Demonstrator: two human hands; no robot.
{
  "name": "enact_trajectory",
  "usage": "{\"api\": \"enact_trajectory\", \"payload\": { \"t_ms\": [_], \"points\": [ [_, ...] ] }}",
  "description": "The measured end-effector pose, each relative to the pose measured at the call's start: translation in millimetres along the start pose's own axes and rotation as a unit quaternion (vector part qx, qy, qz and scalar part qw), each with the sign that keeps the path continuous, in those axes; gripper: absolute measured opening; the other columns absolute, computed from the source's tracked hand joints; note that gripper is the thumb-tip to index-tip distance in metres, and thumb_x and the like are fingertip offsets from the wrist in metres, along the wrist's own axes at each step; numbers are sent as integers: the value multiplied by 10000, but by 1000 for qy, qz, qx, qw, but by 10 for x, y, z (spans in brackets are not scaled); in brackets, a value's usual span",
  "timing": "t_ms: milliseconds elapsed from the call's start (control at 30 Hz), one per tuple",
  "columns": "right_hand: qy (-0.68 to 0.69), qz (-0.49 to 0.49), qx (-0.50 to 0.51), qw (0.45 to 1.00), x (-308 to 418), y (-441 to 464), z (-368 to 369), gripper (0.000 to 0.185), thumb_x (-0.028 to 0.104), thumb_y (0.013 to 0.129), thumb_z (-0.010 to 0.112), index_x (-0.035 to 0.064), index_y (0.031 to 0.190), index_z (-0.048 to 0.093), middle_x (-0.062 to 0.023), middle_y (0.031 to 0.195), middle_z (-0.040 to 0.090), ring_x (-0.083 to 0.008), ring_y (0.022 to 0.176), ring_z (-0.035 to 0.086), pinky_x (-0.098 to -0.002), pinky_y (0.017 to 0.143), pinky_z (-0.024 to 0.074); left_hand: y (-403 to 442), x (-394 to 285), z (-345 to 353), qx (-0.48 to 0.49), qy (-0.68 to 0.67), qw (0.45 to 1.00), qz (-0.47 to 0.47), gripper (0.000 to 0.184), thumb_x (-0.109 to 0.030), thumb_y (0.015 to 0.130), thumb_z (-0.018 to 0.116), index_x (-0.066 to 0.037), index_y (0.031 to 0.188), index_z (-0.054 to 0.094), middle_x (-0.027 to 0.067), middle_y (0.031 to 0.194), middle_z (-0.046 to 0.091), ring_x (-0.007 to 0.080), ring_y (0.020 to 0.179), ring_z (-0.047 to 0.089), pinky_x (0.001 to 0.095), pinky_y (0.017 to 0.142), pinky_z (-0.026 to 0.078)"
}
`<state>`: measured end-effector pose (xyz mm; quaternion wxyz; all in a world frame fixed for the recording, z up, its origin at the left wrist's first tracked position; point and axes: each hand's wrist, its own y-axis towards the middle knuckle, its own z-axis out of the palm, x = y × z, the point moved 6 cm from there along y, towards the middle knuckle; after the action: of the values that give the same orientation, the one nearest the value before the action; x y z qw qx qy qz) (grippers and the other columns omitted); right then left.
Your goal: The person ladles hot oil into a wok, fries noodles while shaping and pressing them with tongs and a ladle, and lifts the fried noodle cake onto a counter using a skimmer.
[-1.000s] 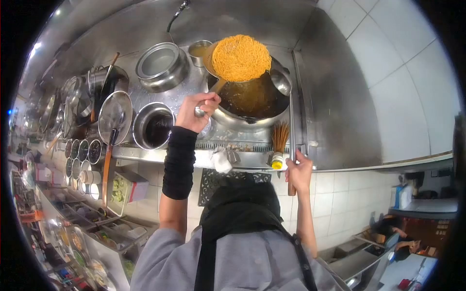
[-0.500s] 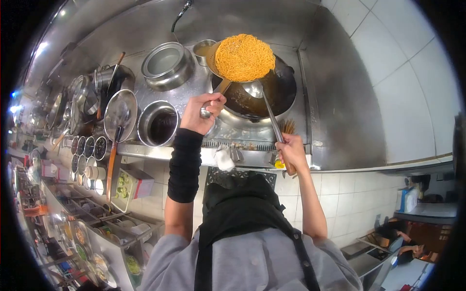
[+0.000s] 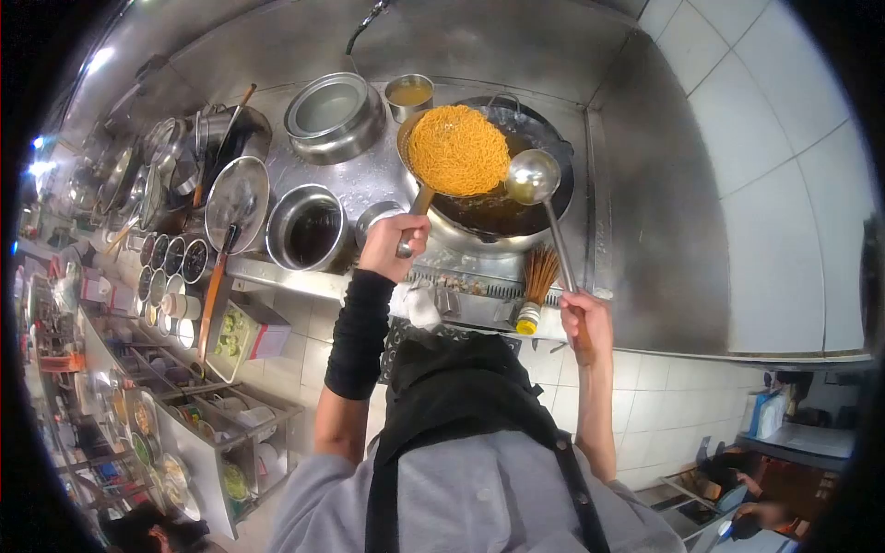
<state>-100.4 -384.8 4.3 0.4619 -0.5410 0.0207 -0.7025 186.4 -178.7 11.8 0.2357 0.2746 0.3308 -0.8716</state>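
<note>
My left hand (image 3: 395, 247) is closed round the handle of a strainer (image 3: 403, 138), which bears a round mass of yellow noodles (image 3: 458, 150). The strainer is over the left part of a dark wok (image 3: 553, 205) with brown liquid in it. In my right hand (image 3: 586, 321) is the wooden end of a long ladle (image 3: 564, 241). The ladle's bowl is above the wok, beside the noodles' right edge. A bamboo brush (image 3: 539, 276) with a yellow-tipped end lies between the wok and my right hand.
Left of the wok stand a lidless steel pot (image 3: 336, 147), a pot of dark liquid (image 3: 309, 235) and a small yellow-liquid container (image 3: 409, 95). Further left are a mesh skimmer (image 3: 237, 205) and sauce cups (image 3: 194, 261). People are partly visible at the lower right and lower left.
The strainer of noodles has come lower and nearer to me over the wok. The ladle swung left over the wok, then back right, and its bowl is now raised beside the noodles.
</note>
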Motion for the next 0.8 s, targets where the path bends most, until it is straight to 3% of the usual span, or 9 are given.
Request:
{"api": "enact_trajectory", "payload": {
  "t_ms": [200, 333, 433, 533, 600, 667, 700, 800],
  "points": [
    [-24, -31, -20, 999, 416, -181, -40, 316, 11, 878, 626, -110, 1168, 597, -87, 768, 582, -76, 476, 451, -212, 374, 308, 90, 247, -38, -38, 2, 999, -7, 81, 1, 882, 599, 65, 833, 601, 75, 763, 556, 112, 649, 504, 241, 532, 364],
    [-92, -51, -8, 994, 592, -265, 164, 309, 12, 880, 630, -113, 1161, 605, -77, 753, 586, -76, 466, 464, -212, 364, 324, 98, 350, -3, 12, 19, 1000, -2, 79, 28, 899, 580, 103, 915, 600, 96, 843, 579, 94, 685, 502, 203, 542, 351],
    [-93, -65, 1, 993, 603, -213, 312, 255, -1, 875, 635, -115, 1103, 629, -68, 699, 580, -87, 440, 471, -232, 352, 345, 131, 437, 15, 3, -21, 999, -42, 94, 28, 902, 577, 115, 926, 603, 90, 844, 575, 89, 693, 502, 200, 550, 350],
    [-196, -87, -4, 977, 531, -60, 232, 183, -30, 864, 626, -108, 1027, 657, -63, 633, 560, -101, 414, 480, -259, 338, 360, 118, 434, 47, -19, -36, 998, -48, 92, 34, 904, 574, 117, 930, 605, 89, 845, 580, 89, 695, 504, 201, 548, 351],
    [-339, -156, -43, 927, 551, -76, 250, 192, -38, 868, 604, -94, 1038, 674, -51, 592, 544, -104, 406, 506, -285, 335, 385, 137, 439, 42, 16, -29, 999, -18, 90, 34, 902, 579, 114, 934, 606, 94, 853, 587, 92, 696, 506, 203, 546, 355],
    [-479, -230, -106, 841, 550, -115, 213, 217, -29, 874, 601, -85, 1071, 673, -45, 592, 546, -99, 414, 517, -288, 339, 391, 147, 473, 15, 13, -41, 999, -15, 89, 35, 899, 584, 111, 940, 606, 100, 858, 593, 94, 696, 507, 206, 542, 358],
    [-521, -271, -109, 802, 537, -111, 148, 297, -6, 886, 608, -77, 1169, 662, -35, 578, 540, -98, 413, 522, -296, 345, 398, 158, 497, 1, -5, -58, 998, -27, 91, 35, 897, 586, 111, 944, 606, 103, 861, 596, 94, 696, 507, 208, 540, 360],
    [-409, -173, -60, 894, 369, 45, -222, 312, -5, 892, 611, -76, 1193, 655, -28, 561, 527, -101, 407, 517, -297, 344, 391, 111, 510, -32, -21, -81, 996, -34, 111, 28, 896, 592, 115, 965, 596, 115, 862, 597, 104, 702, 509, 218, 534, 365]
  ]
}}
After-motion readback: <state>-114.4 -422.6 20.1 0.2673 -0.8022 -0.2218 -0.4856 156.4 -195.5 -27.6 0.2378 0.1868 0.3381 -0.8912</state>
